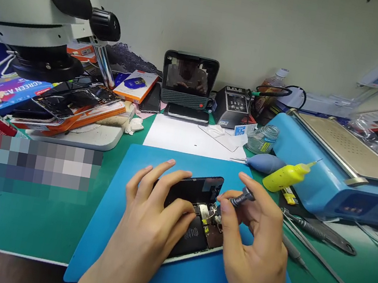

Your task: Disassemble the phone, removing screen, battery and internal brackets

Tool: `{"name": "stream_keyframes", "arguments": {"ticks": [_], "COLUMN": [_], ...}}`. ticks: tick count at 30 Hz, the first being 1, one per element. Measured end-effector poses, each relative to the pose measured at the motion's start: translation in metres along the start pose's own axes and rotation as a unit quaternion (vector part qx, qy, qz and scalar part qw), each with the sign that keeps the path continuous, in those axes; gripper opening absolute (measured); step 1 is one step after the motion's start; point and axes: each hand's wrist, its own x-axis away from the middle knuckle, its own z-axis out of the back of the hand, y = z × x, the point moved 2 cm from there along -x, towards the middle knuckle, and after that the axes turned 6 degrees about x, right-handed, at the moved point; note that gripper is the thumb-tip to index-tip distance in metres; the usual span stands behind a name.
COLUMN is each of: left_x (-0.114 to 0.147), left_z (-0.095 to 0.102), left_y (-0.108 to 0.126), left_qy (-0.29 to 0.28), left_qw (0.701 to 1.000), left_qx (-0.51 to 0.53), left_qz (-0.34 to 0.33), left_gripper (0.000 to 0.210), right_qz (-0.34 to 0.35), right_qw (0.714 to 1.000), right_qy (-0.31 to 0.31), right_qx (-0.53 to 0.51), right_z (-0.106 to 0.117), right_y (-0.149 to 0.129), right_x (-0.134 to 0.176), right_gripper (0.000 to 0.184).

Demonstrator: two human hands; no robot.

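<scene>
An opened smartphone (194, 239) lies on the blue mat (104, 243), its display panel (199, 189) tilted up along the far side. Inside it, the black battery and some metal shields are exposed. My left hand (156, 218) grips the phone from the left, thumb and index finger pinched together over its inside, the other fingers reaching to the raised panel. Between the thumb and fingers of my right hand (255, 244) is a small dark screwdriver (243, 197), angled down to the phone's upper right part. Its tip is hard to make out.
Tweezers (322, 255) and a grey-handled pick (295, 253) lie at the right, near a blue heating plate machine (339, 171), a yellow bottle (284, 177) and a blue air blower (265, 163). A microscope (34, 4) overhangs the left, above stacked boxes (84, 119). White paper (172, 134) lies behind the mat.
</scene>
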Motion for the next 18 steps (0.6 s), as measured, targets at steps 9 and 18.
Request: {"name": "stream_keyframes", "arguments": {"ticks": [9,18], "left_x": [-0.0002,0.0001], "left_z": [-0.0002,-0.0030], "left_y": [0.0006,0.0002], "left_qy": [-0.004,0.023], "left_qw": [1.000,1.000], "left_qx": [-0.002,0.005], "left_qz": [0.003,0.000], "left_gripper": [0.015,0.018], "right_qz": [-0.025,-0.011], "right_qw": [0.984,0.976], "right_qy": [-0.033,-0.031], "right_qx": [-0.174,-0.216], "right_z": [-0.0033,-0.0033], "right_y": [-0.0002,-0.0033], "right_x": [0.0034,-0.0002], "right_gripper": [0.055,0.051]}}
